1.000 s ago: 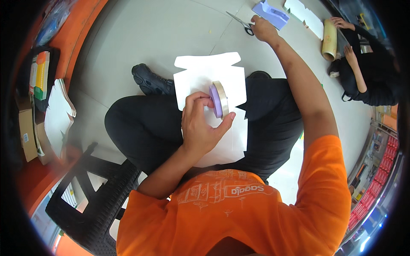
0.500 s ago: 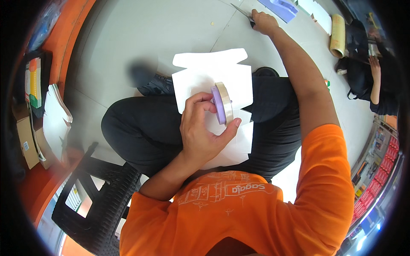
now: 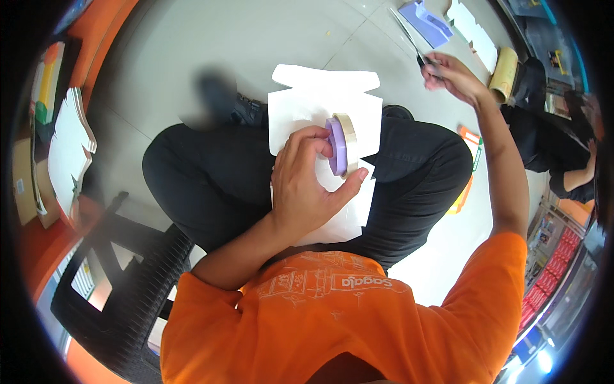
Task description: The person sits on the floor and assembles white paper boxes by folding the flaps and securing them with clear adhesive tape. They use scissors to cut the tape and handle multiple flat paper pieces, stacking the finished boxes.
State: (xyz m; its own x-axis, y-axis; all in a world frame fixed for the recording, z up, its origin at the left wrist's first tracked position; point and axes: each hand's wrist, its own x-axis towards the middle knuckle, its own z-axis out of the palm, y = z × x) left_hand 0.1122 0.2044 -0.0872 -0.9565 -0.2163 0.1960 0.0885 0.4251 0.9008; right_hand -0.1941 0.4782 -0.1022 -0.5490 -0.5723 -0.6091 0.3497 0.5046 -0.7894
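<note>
My left hand (image 3: 299, 176) is closed round a roll of clear tape (image 3: 348, 146) on a lilac hub (image 3: 336, 148), gripped between thumb and fingers. It is held upright over a white unfolded cardboard box (image 3: 294, 115) lying across my lap. Out to the far right, my right hand (image 3: 455, 77), slightly blurred, grips a pair of scissors (image 3: 409, 33) near the black handles. The blades point away and to the left. Just beyond them on the floor lies a lilac tape dispenser (image 3: 425, 24).
White card pieces (image 3: 472, 35) and a yellowish film roll (image 3: 504, 72) lie at far right, near a seated person (image 3: 534, 141). An orange-and-green box (image 3: 470, 160) is beside my right knee. Left are a black stool (image 3: 121, 281), stacked white card (image 3: 69, 150) and an orange shelf (image 3: 96, 77).
My right hand has moved right and nearer to me, carrying the scissors along. The left hand still holds the tape roll over the box.
</note>
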